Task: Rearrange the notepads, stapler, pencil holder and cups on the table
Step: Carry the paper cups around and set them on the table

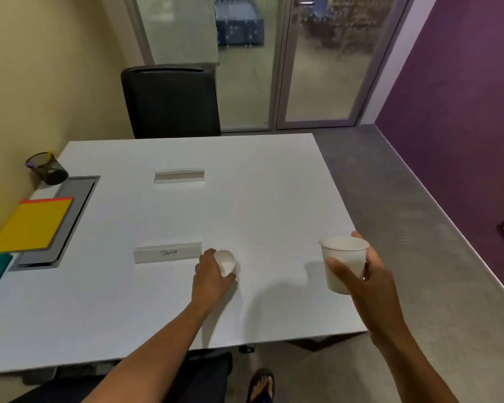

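A: Where are we with the cups?

B: We have one in each hand. Our right hand [358,274] is wrapped around the larger white paper cup [344,266], upright and lifted clear above the near right part of the white table [259,199]. Our left hand [211,276] grips the smaller white paper cup [226,262], tilted on its side, low over the tabletop just beside the folded white name card [168,253].

A: And the rest?

B: The black mesh pencil holder [48,168] sits at the far left corner, the yellow notepad [31,225] near the left edge. We can't make out the stapler.

A: Next move?

B: Probably setting each cup down upright, righting the tilted one first.
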`<action>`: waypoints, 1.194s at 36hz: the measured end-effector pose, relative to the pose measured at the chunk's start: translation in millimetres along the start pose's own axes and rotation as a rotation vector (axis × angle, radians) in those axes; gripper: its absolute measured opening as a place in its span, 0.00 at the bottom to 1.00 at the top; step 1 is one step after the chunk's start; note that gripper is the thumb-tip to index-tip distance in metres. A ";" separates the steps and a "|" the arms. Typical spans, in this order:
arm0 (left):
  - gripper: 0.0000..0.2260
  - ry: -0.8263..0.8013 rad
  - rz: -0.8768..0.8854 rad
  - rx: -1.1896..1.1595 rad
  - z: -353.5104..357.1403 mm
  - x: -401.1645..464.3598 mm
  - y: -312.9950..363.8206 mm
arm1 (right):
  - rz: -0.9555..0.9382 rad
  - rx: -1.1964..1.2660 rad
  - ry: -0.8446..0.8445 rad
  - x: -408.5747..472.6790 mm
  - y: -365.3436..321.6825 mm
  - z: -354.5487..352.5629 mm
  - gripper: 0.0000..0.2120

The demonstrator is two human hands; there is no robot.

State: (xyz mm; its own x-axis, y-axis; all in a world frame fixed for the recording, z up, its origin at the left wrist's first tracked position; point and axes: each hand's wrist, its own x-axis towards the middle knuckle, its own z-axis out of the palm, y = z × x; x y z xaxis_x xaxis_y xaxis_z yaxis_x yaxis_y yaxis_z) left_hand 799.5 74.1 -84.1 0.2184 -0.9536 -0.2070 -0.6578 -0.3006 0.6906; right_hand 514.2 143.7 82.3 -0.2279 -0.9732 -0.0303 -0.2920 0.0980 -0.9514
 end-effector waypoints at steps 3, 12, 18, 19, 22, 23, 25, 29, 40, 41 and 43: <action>0.38 -0.018 -0.037 0.009 15.7 8.4 -1.9 | 0.039 -0.003 -0.014 17.9 3.8 3.3 0.45; 0.39 -0.011 -0.110 0.078 41.8 20.2 -10.6 | 0.117 0.001 -0.041 53.2 14.8 5.4 0.45; 0.42 -0.002 -0.145 0.090 47.7 25.4 -6.8 | 0.136 0.045 -0.061 69.5 18.0 -1.2 0.43; 0.45 0.004 -0.145 0.128 47.9 25.5 -5.1 | 0.139 0.054 -0.064 71.8 18.9 -2.9 0.43; 0.52 0.041 -0.101 0.261 50.3 24.2 -0.7 | 0.154 0.091 -0.078 76.9 21.2 -10.1 0.43; 0.53 0.058 -0.077 0.282 51.2 23.9 -0.4 | 0.156 0.100 -0.081 78.2 21.7 -11.7 0.43; 0.52 0.088 -0.035 0.305 54.2 22.5 1.4 | 0.157 0.108 -0.080 80.6 22.9 -15.6 0.43; 0.48 0.120 0.027 0.388 62.7 13.6 22.3 | 0.140 0.130 -0.089 82.9 26.8 -34.2 0.42; 0.41 0.150 0.060 0.175 105.3 -45.2 146.6 | 0.039 0.192 -0.207 91.2 49.5 -133.2 0.34; 0.41 0.154 0.061 0.142 112.0 -52.2 159.9 | 0.050 0.201 -0.211 92.3 53.6 -146.8 0.34; 0.39 0.164 0.075 0.091 126.5 -66.2 187.3 | 0.070 0.196 -0.227 95.0 60.7 -174.1 0.30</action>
State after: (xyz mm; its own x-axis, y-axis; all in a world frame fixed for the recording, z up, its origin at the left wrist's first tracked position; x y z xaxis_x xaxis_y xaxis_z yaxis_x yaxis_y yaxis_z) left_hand 570.7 79.1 -28.7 0.2761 -0.9604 -0.0371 -0.7373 -0.2364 0.6329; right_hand 313.1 93.4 75.0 -0.0212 -0.9893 -0.1441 -0.0931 0.1455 -0.9850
